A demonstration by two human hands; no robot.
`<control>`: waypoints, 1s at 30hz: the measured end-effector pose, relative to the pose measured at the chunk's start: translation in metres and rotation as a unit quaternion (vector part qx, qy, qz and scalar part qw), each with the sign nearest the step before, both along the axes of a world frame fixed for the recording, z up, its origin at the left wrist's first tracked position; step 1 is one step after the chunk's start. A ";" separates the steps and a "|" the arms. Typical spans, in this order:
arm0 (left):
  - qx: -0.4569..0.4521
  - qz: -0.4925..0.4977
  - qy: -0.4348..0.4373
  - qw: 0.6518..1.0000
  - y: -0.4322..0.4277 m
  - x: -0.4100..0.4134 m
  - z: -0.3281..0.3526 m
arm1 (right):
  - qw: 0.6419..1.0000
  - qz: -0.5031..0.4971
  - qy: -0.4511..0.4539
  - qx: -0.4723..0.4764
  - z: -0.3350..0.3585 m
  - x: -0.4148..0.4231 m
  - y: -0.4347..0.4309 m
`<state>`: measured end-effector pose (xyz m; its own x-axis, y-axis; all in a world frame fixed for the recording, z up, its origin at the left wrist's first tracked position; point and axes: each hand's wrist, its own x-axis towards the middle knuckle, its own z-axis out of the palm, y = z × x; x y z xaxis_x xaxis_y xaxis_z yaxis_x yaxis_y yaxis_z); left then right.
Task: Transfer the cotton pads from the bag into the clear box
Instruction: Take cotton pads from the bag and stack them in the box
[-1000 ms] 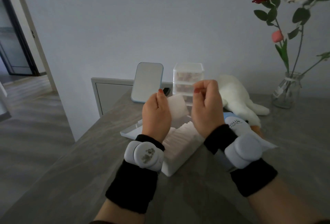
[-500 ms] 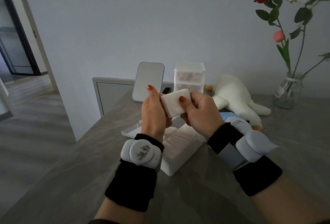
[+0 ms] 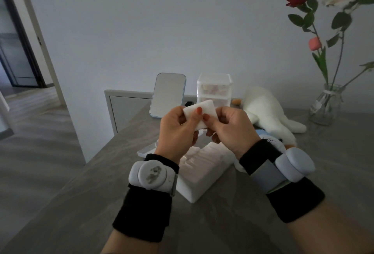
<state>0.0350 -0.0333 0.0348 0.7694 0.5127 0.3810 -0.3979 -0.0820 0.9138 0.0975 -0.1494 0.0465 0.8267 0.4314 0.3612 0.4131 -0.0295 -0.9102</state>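
A small stack of white cotton pads (image 3: 202, 112) is held in the air above the table. My left hand (image 3: 177, 132) pinches its left side with the thumb on top. My right hand (image 3: 230, 132) pinches its right side the same way. Below my hands lies the clear box (image 3: 199, 185), open and filled with rows of white pads. Its lid (image 3: 146, 149) lies flat just behind it on the left. The blue and white bag (image 3: 269, 138) shows only partly behind my right wrist.
A small standing mirror (image 3: 168, 93) and a clear stacked drawer unit (image 3: 214, 89) stand at the back. A white plush duck (image 3: 267, 112) lies to the right, with a glass vase of roses (image 3: 325, 108) beyond. The grey table's left edge (image 3: 101, 152) drops to the floor.
My hands have come together and lowered slightly. The pad stack, first held by the left hand alone, is now pinched by both hands and turned flatter toward me.
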 end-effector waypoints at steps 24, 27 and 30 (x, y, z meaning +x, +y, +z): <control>0.380 0.113 0.116 0.911 0.040 0.003 -0.028 | 0.923 -0.128 -0.263 -0.249 -0.020 0.013 0.005; 0.430 0.059 0.132 0.891 0.038 0.003 -0.031 | 0.913 -0.093 -0.252 -0.306 -0.017 0.011 0.010; 0.456 0.033 0.164 0.874 0.039 0.005 -0.034 | 0.901 -0.063 -0.234 -0.359 -0.014 0.011 0.012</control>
<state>0.0395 0.0053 0.0009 0.8944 0.1587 0.4181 -0.0933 -0.8481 0.5215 0.1082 -0.1378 0.0324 0.7150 0.6068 0.3473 0.6991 -0.6152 -0.3644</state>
